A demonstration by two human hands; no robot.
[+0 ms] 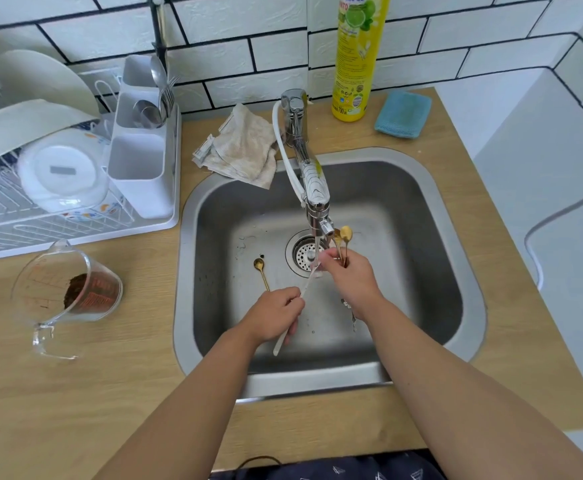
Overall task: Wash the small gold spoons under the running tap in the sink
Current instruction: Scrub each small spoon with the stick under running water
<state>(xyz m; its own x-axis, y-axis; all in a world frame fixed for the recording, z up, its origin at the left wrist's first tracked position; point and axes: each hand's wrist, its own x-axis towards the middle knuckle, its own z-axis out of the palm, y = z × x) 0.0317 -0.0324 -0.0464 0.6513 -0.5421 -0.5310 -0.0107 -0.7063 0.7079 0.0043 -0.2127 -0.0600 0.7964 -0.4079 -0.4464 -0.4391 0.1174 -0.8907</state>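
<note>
Over the sink (421, 209), our right hand (350, 275) grips two spoons (342, 237) beside the tap (314, 188); our left hand (272, 315) grips a white stick (305, 289).

The tap (309, 174) is reaching out over the middle of the sink (421, 188), splitting the basin's upper part into a left and a right pocket. Both hands, the left hand (274, 315) and the right hand (350, 277), are crowding the space just under the spout. A gold spoon (261, 271) is lying on the basin floor left of the drain (305, 254). The floor along the right wall is lying open, and the dish rack (75, 216) is blocking the counter on the left
</note>
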